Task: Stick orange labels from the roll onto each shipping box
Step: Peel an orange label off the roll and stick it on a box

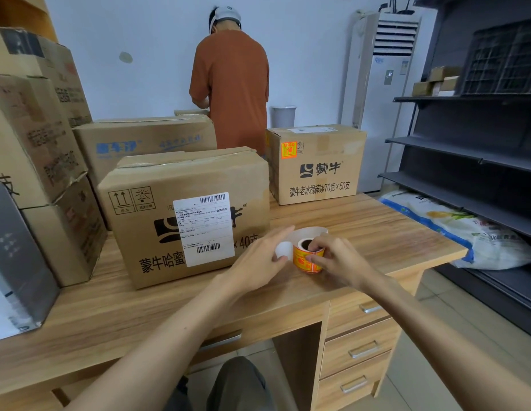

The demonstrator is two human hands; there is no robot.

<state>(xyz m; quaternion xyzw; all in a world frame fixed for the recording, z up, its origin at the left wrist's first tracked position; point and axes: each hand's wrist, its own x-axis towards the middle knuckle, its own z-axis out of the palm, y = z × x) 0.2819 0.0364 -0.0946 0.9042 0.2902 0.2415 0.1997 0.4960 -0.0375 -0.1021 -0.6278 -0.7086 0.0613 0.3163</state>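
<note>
Orange cylindrical label roll [308, 260] | right hand [337, 261] grips | woodgrain desk [377, 226]

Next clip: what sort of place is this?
Probably a small parcel-handling stockroom or office: taped cardboard shipping boxes stacked on a wooden desk, one carrying a printed waybill, and dark metal shelving along the right side.

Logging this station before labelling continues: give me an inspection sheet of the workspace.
Surface: wooden desk, drawers below.
Job's things: roll, liner peeled loose; far box bears an orange label; near box shows none.
Clutter: stacked boxes at left.
Grippers: left hand touches liner; right hand grips roll.
Cables: nothing seen.
Surroundings: person behind boxes, air conditioner, shelving, sack.
</note>
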